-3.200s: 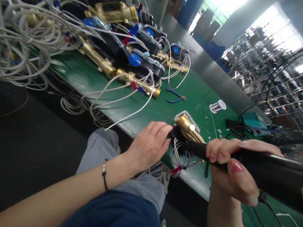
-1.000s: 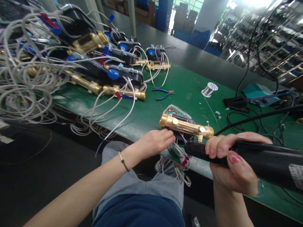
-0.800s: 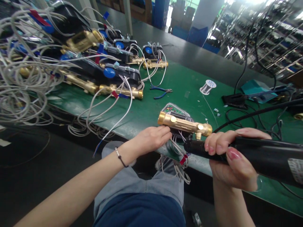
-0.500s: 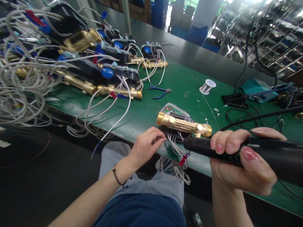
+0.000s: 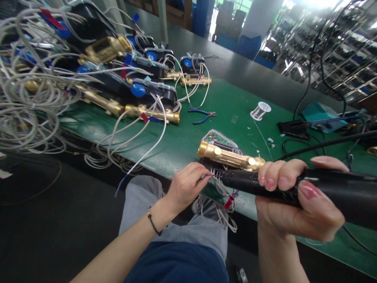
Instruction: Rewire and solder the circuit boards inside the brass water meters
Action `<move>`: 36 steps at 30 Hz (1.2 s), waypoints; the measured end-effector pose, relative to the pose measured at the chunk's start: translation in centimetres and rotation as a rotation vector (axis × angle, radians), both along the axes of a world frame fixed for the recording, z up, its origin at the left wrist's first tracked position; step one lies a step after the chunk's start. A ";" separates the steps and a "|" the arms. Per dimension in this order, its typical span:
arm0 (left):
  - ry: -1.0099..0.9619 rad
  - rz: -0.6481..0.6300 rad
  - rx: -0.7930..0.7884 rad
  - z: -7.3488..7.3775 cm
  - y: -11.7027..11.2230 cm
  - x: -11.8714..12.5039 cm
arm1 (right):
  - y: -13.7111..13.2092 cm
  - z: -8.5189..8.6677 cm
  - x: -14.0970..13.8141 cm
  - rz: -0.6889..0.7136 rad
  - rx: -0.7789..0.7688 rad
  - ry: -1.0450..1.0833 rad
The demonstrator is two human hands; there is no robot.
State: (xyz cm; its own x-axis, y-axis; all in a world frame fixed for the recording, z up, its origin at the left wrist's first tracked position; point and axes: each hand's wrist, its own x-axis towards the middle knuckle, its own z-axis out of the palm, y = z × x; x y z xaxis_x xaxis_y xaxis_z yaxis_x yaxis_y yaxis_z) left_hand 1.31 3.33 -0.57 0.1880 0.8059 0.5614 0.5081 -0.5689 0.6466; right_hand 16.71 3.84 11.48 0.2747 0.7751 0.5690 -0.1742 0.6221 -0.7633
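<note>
Since the frame half a second ago, we note that the black cylindrical tool (image 5: 330,181) has shifted leftward; its nose was then apart from the left fingertips and is now near them. Our right hand (image 5: 306,212) is wrapped around this tool, four fingers above and the thumb along the near side. Our left hand (image 5: 187,186) has thumb and forefinger drawn narrowly together at the end of the thin shaft at the tool's nose; we cannot tell whether they grip it.

Immediately beyond, we find the brass fitting (image 5: 231,156) lying across a black housing (image 5: 206,162) near the front edge of the green worktop (image 5: 188,145). Behind the brass, a circuit board (image 5: 219,137) shows through a clear cover. Pale cables (image 5: 220,188) leave the near side beneath the tool, bear a red tag (image 5: 229,203), and hang over the edge. Farther back we record blue-handled cutters (image 5: 202,116) and a wire spool (image 5: 260,111); similar brass-and-black units (image 5: 138,90) are heaped at left.
</note>
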 end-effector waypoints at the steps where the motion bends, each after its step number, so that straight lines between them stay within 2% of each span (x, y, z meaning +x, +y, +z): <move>1: 0.000 0.002 -0.003 0.0 0.0 0.0 | 0.0 0.0 0.0 0.002 0.007 0.004; 18: 0.001 0.044 0.004 -0.5 -0.3 0.0 | 0.0 0.0 -0.2 0.029 -0.005 0.009; 24: 0.005 0.039 0.050 -0.3 -0.3 0.1 | 0.0 0.0 -0.2 0.025 -0.021 0.011; 29: 0.079 0.051 0.132 -0.4 -0.1 0.1 | 0.2 0.0 -0.5 -0.005 -0.032 0.018; 36: 0.233 0.142 0.188 -0.1 0.2 1.0 | 0.9 -0.4 -0.6 -0.047 0.065 -0.056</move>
